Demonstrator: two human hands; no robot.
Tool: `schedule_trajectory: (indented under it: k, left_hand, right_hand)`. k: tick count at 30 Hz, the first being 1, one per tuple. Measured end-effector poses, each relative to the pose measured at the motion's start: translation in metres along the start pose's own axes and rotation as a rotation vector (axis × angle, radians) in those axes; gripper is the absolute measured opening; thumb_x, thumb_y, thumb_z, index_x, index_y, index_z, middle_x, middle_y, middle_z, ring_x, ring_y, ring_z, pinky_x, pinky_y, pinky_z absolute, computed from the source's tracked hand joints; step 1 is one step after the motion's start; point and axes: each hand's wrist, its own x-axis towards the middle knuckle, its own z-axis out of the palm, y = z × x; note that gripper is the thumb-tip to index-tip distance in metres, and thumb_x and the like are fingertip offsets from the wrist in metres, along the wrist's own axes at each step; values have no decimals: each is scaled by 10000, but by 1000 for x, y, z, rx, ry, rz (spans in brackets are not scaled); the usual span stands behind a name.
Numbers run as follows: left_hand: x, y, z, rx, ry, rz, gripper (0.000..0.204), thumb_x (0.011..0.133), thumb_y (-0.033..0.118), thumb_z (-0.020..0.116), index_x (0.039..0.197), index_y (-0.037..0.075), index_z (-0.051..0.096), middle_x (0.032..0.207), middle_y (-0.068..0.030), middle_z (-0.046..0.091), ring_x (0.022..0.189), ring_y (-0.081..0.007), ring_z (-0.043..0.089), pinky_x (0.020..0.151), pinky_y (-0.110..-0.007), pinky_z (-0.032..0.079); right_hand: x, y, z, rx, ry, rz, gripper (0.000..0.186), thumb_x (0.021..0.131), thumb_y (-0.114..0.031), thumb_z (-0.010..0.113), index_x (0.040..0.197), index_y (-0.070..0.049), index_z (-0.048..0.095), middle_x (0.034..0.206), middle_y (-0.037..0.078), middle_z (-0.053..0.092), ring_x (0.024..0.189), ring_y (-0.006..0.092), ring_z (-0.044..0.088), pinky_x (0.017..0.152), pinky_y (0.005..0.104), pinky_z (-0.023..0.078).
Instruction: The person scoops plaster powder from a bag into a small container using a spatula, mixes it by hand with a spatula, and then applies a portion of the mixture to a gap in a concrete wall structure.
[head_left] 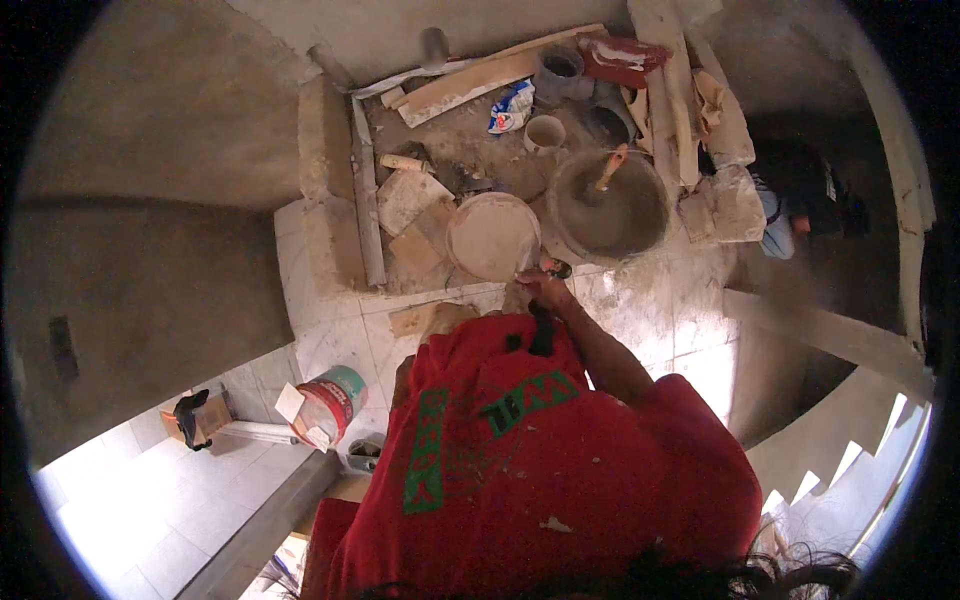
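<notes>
My right hand point(541, 286) is closed on a scraper or putty knife point(558, 268) with a dark handle, held at the near right edge of a round pail point(488, 232) with a pale top or contents. My left hand is hidden behind my red shirt point(530, 460). Right of the pail is a grey tub point(625, 215) of grey mix, a wooden-handled tool point(612, 167) standing in it. Left of the pail lie square tile pieces or boards point(405, 200) and a short roll or tube point(400, 162).
Planks point(480, 75), dark containers point(560, 68), a small cup point(545, 133) and a plastic bag point(510, 107) crowd the back. At right, another person's leg point(778, 232) shows beyond rough blocks point(735, 205). A bucket point(330, 405) stands lower left; steps point(860, 470) descend at lower right.
</notes>
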Motion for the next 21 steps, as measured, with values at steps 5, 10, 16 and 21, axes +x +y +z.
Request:
schedule_trajectory:
  k: [5, 10, 16, 21]
  left_hand:
    - [-2, 6, 16, -8, 21, -3, 463, 915, 450, 564, 1269, 153, 583, 1155, -122, 663, 874, -283, 655, 736, -463, 533]
    - [6, 6, 22, -21, 23, 13, 456, 914, 441, 569, 1262, 148, 588, 1156, -125, 662, 879, -287, 655, 743, -463, 535]
    - [24, -6, 14, -21, 4, 60, 447, 914, 430, 574, 1255, 142, 595, 1159, -130, 661, 884, -293, 656, 751, -463, 537]
    - [46, -39, -14, 68, -50, 127, 440, 913, 421, 578, 1248, 138, 601, 1160, -133, 660, 888, -297, 657, 758, -463, 539]
  right_hand:
    - [-17, -37, 1, -536, 86, 15, 916, 798, -93, 769, 1538, -57, 230, 1464, 117, 444, 1236, 223, 516, 1050, 386, 427]
    - [-29, -52, -4, -73, 101, -34, 900, 809, -130, 778, 1537, -64, 253, 1506, 117, 396, 1316, 218, 448, 1100, 378, 378]
    - [-65, -94, 2, -796, 241, 162, 582, 827, -124, 717, 1362, -11, 519, 1071, 161, 702, 982, 237, 680, 864, 390, 539]
    - [-122, -203, 71, -1734, 4, 522, 361, 908, -311, 570, 951, 23, 700, 1013, 249, 692, 991, 395, 670, 880, 488, 524]
